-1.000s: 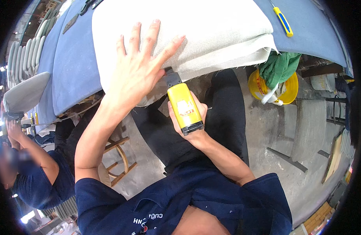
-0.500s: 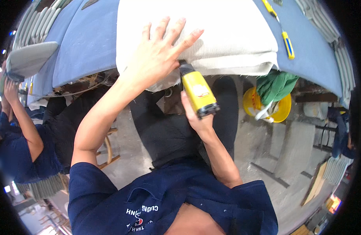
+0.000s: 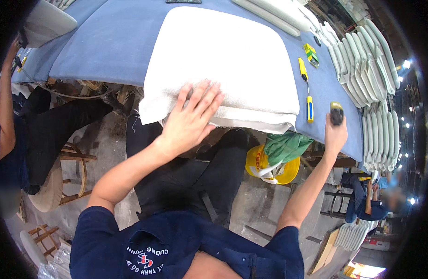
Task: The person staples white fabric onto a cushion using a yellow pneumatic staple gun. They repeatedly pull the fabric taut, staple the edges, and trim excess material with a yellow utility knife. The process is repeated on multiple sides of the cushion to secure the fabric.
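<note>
A white fabric-covered seat pad [image 3: 232, 60] lies on the blue table, its frayed cloth edge hanging at the near side. My left hand [image 3: 190, 116] rests on the pad's near edge, fingers stretched out and flat. Away to the right, my right hand [image 3: 335, 137] is closed around a yellow and black staple gun [image 3: 336, 114], held over the table's right side and apart from the pad. The gun is slightly blurred and seen end-on. Between pad and gun lie a screwdriver with a yellow and blue handle [image 3: 310, 109] and a yellow-handled tool [image 3: 302, 69].
A small yellow-green box [image 3: 311, 55] sits on the blue table [image 3: 102, 46]. Stacked grey pads [image 3: 367, 65] line the right side. Below the edge stands a yellow bucket [image 3: 288, 172] with green cloth [image 3: 286, 146]. A co-worker's arm [image 3: 7, 107] shows at left.
My right hand has swung from beneath the pad's near edge out to the right with the staple gun. The left hand stays on the pad; the view has shifted, showing more table.
</note>
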`<action>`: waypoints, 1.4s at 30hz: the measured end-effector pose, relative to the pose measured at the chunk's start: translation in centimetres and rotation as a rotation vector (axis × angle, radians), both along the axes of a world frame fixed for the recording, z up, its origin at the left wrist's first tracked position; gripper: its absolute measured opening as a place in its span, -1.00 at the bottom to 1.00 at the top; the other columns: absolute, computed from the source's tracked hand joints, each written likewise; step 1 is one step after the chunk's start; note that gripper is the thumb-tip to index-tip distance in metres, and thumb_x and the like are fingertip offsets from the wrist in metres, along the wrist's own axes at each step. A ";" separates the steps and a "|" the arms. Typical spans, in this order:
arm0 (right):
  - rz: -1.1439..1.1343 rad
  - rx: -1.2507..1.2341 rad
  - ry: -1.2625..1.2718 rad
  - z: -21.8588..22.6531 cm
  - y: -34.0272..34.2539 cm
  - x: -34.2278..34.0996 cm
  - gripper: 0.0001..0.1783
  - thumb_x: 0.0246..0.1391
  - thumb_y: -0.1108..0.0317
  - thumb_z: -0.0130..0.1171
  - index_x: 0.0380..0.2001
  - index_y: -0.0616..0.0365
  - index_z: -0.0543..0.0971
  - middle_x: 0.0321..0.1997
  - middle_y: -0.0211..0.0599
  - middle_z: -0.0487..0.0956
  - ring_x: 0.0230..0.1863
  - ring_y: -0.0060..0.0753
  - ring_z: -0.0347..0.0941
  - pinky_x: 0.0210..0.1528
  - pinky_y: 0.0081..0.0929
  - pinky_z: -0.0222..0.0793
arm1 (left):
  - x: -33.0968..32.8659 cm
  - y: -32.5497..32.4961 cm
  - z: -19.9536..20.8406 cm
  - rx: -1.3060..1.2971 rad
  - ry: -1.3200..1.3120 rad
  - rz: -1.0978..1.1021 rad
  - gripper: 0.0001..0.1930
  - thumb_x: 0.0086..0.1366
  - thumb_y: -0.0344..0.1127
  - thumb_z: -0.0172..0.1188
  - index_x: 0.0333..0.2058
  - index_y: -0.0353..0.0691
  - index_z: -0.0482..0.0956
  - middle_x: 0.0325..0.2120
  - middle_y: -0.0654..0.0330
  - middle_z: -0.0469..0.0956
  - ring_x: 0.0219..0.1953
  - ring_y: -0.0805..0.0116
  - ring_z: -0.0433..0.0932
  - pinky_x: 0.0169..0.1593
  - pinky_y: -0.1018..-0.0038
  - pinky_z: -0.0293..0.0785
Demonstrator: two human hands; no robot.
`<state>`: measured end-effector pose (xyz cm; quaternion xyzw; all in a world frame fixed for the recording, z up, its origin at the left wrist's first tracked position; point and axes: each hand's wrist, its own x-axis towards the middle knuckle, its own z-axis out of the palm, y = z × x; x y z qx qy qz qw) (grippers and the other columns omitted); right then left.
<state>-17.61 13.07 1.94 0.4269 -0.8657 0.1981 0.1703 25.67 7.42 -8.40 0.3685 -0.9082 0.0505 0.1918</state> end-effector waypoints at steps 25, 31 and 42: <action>0.914 0.101 0.153 -5.6 -7.7 18.6 -0.19 0.36 -0.21 0.08 0.50 0.02 0.30 0.63 -0.09 0.18 0.66 0.03 -0.06 0.58 0.25 -0.32 | 0.7 -0.9 -8.3 0.570 1.314 -0.006 -0.67 0.39 -0.41 0.22 0.09 -0.38 0.59 -0.17 0.06 0.74 -0.08 0.21 0.71 0.01 0.32 0.58; 1.069 0.107 0.193 -6.4 -5.5 26.7 0.08 0.01 -0.16 0.36 0.51 0.15 0.25 0.59 0.06 0.21 0.66 0.18 -0.05 0.59 0.25 -0.30 | 5.8 -0.1 -5.9 0.645 1.270 0.059 -0.79 0.33 -0.50 0.18 -0.07 -0.34 0.57 -0.41 0.02 0.68 -0.32 -0.05 0.70 -0.16 0.24 0.56; 0.978 -0.105 0.399 -9.9 -9.2 31.9 -0.01 0.15 -0.47 0.03 0.37 0.10 0.43 0.48 -0.05 0.39 0.52 0.12 0.23 0.52 0.20 -0.19 | 3.6 3.0 -9.7 0.644 1.293 0.200 -0.72 0.25 -0.45 0.23 -0.05 -0.33 0.52 -0.44 -0.18 0.62 -0.35 -0.26 0.65 -0.31 -0.04 0.54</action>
